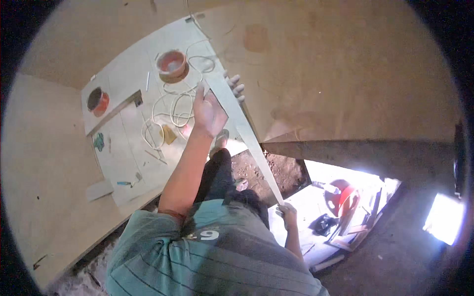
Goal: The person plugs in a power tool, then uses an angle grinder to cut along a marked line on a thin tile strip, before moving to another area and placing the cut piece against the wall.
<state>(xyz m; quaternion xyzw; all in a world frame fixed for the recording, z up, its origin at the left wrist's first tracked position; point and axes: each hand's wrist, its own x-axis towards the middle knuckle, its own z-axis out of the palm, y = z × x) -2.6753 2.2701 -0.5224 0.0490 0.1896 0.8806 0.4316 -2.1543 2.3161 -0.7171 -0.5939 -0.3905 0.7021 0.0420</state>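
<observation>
A long, flat, pale strip (243, 127) runs slantwise from the upper middle down to the lower right, above my legs. My left hand (212, 109) grips its upper, wider part: the thumb shows on one side, and dusty fingers come out on the other. Down at the narrow end, my right hand (288, 215) is closed on the strip. Behind my left hand, a loosely coiled white cord (174, 111) lies on a white board platform (121, 160).
Two reddish bowls (172, 64) stand on the platform. Near them lie a yellowish block (168, 134), a blue-handled tool (126, 183) and a green item (98, 142). Lower right are an orange-red bucket (347, 199), a black bag (324, 225) and wood pieces (355, 229). Tan walls (340, 74) surround me.
</observation>
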